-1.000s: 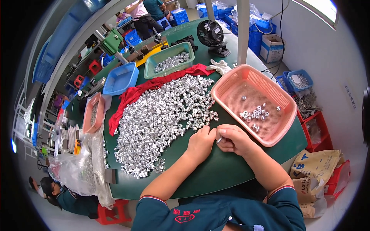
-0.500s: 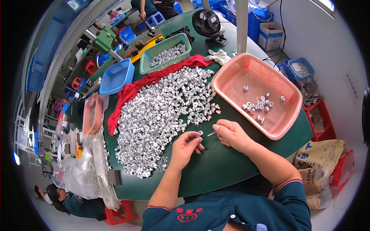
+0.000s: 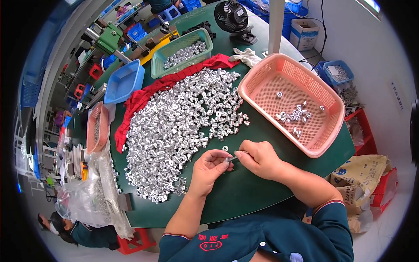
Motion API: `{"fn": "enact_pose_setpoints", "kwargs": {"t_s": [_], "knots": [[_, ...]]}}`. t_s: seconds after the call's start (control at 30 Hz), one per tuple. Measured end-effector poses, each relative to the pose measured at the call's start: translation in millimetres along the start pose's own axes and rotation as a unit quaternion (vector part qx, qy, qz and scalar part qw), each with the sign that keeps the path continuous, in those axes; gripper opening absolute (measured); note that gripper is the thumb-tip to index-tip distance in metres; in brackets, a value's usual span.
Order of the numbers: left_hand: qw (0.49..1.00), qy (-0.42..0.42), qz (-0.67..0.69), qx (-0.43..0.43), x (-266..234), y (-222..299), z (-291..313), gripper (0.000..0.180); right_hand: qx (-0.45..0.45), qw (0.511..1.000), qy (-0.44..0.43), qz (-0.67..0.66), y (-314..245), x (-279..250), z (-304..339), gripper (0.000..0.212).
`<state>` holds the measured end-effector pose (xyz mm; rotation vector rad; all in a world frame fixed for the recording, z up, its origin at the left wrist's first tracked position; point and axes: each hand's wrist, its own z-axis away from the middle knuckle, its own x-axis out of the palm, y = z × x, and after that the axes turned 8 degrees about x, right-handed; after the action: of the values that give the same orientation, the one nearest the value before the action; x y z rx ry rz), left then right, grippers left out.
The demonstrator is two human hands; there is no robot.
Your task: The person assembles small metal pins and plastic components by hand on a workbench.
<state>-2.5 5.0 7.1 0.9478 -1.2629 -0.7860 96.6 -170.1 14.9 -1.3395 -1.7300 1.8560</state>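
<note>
A big heap of small silver metal parts (image 3: 174,126) covers the green round table (image 3: 244,192). My left hand (image 3: 209,168) pinches one small silver part (image 3: 227,160) at its fingertips, just below the heap's edge. My right hand (image 3: 257,158) holds a thin metal tool (image 3: 234,158) whose tip meets that part. Up and to the right of my hands, a pink mesh basket (image 3: 262,83) holds several finished silver parts (image 3: 294,115).
A red cloth (image 3: 144,94) edges the heap at the back. Behind it stand a green basket of parts (image 3: 181,52), a blue tray (image 3: 124,81), a black fan (image 3: 233,17), white gloves (image 3: 246,56). A pink tray (image 3: 96,126) and plastic bags (image 3: 87,196) lie left. Another person (image 3: 78,231) sits lower left.
My hands have drawn together again in front of the heap: the left hand picked a part from the pile and the right hand's tool now touches it.
</note>
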Motion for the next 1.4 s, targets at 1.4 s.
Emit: {"fn": "enact_pose_setpoints", "kwargs": {"t_s": [1.4], "knots": [[0.995, -0.042, -0.077, 0.056, -1.2, -4.4, 1.6, 0.022, -0.129, 0.987, 0.042, 0.084, 3.2, 4.5, 3.5, 0.024]]}}
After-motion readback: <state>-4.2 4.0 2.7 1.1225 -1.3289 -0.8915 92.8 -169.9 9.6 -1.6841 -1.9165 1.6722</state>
